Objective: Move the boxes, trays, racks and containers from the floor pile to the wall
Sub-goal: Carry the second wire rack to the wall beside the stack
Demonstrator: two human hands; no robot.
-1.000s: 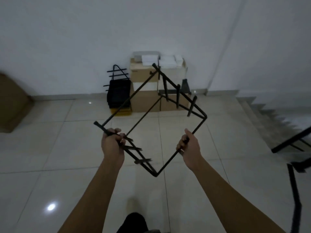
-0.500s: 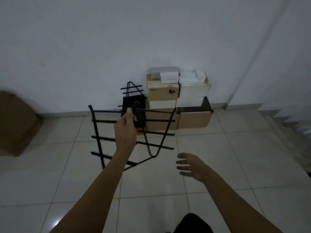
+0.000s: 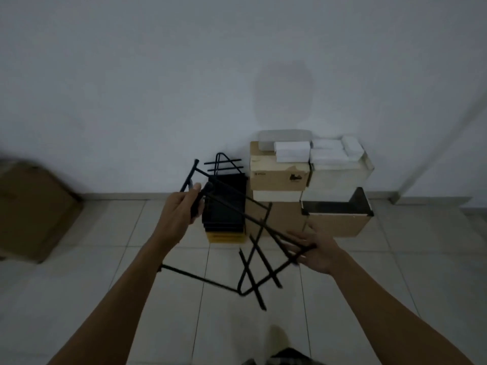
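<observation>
Your left hand (image 3: 181,214) has its grip clamped on an upper bar of the rack (image 3: 253,248). Your right hand (image 3: 320,252), grip apart and fingers straight, touches a lower corner, near the boxes (image 3: 279,177).

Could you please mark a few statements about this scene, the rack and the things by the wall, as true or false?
1. The left hand grips a bar of the black metal rack. True.
2. The right hand hangs at the person's side, well away from the rack. False: it is stretched forward and touches one of the rack's bars.
3. White boxes sit on top of the cardboard stack by the wall. True.
4. The black trays rest on a red tray. False: the tray under them is a yellow tray.
</observation>
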